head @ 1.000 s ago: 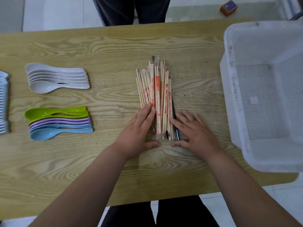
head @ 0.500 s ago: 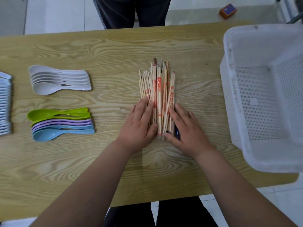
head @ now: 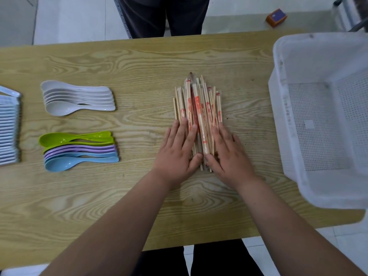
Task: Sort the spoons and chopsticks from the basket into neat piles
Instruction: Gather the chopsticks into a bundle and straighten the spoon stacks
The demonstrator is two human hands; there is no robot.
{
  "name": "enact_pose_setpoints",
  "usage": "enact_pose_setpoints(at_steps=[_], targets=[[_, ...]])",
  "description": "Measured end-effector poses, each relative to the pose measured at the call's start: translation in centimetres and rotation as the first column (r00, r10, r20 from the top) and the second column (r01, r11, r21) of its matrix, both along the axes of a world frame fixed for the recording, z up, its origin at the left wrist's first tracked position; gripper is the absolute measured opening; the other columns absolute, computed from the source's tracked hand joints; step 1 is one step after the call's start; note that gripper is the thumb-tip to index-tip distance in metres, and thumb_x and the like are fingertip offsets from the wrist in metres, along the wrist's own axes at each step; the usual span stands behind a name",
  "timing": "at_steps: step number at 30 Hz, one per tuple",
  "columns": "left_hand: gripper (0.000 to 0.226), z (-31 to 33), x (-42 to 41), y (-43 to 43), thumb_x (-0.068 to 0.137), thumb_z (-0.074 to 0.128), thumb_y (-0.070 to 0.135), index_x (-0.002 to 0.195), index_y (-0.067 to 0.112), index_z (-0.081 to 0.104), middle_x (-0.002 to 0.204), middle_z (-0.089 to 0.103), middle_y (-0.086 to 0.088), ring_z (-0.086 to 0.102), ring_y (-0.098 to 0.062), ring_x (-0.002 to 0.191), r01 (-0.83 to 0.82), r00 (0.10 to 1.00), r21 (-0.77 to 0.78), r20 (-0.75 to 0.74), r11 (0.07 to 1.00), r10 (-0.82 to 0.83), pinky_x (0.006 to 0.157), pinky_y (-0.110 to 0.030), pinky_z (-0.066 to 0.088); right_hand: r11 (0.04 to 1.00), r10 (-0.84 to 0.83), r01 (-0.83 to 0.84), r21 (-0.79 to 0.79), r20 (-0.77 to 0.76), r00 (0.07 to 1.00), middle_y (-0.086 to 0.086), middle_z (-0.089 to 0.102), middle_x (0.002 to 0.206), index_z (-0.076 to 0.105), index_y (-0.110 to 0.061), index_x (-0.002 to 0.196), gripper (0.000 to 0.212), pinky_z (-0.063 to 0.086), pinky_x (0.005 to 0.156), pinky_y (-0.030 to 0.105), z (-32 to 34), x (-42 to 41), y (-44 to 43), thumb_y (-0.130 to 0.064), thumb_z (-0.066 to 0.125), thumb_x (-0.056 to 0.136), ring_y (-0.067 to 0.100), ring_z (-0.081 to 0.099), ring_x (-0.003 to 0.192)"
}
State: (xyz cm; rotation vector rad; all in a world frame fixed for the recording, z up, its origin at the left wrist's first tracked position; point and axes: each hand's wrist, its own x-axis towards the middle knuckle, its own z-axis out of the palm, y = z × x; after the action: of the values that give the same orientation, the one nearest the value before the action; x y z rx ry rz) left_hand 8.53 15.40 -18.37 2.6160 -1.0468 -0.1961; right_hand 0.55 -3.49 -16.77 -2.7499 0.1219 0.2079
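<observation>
A pile of wooden chopsticks (head: 199, 104), some in red-printed wrappers, lies lengthwise at the table's middle. My left hand (head: 178, 151) presses flat against the pile's near left side, and my right hand (head: 227, 154) presses against its near right side, thumbs nearly touching at the near ends. White spoons (head: 77, 98) are stacked at the left. Below them lies a stack of green, purple and blue spoons (head: 79, 149). The white plastic basket (head: 282, 108) stands at the right, with nothing visible inside it.
A row of pale blue-white spoons (head: 9, 128) runs along the left edge of view. A person in dark trousers (head: 163, 14) stands at the table's far side. An orange box (head: 276, 16) sits on the floor beyond. The basket overhangs the table's right end.
Both hands have slid forward and inward along the chopsticks, squeezing the pile narrower; the thumbs have come together at its near end.
</observation>
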Motion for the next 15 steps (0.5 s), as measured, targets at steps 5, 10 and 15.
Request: enact_pose_setpoints(at_steps=[5, 10, 15], targets=[[0.075, -0.1, -0.1, -0.2, 0.100, 0.024, 0.056, 0.159, 0.010, 0.018, 0.166, 0.007, -0.019, 0.003, -0.033, 0.155, -0.005, 1.000, 0.027, -0.015, 1.000, 0.005, 0.123, -0.053, 0.015, 0.997, 0.029, -0.031, -0.071, -0.031, 0.999, 0.009, -0.003, 0.169, 0.008, -0.015, 0.162, 0.075, 0.002, 0.126, 0.042, -0.3, 0.2, 0.2, -0.054, 0.023, 0.100, 0.018, -0.009, 0.155], [0.077, 0.3, -0.1, 0.3, 0.100, 0.027, 0.059, 0.159, 0.012, 0.019, 0.166, 0.008, -0.018, 0.003, -0.034, 0.155, -0.036, 0.999, -0.011, -0.039, 0.999, 0.036, 0.124, -0.053, 0.013, 0.999, 0.024, -0.025, -0.028, -0.030, 0.999, 0.009, -0.006, 0.169, 0.005, -0.013, 0.162, 0.077, 0.000, 0.126, 0.039, 0.5, -0.4, 0.2, -0.056, 0.023, 0.099, 0.017, -0.013, 0.155], [0.081, 0.9, -0.9, 1.4, 0.098, 0.026, 0.060, 0.160, 0.009, 0.014, 0.166, 0.010, -0.019, 0.006, -0.033, 0.154, -0.026, 0.992, 0.039, -0.124, 0.999, 0.031, 0.124, -0.050, 0.012, 0.999, 0.013, -0.018, -0.037, -0.124, 0.992, 0.002, -0.013, 0.168, -0.002, -0.018, 0.162, 0.078, -0.008, 0.122, 0.029, 1.9, -1.3, 0.8, -0.058, 0.022, 0.099, 0.011, -0.019, 0.152]])
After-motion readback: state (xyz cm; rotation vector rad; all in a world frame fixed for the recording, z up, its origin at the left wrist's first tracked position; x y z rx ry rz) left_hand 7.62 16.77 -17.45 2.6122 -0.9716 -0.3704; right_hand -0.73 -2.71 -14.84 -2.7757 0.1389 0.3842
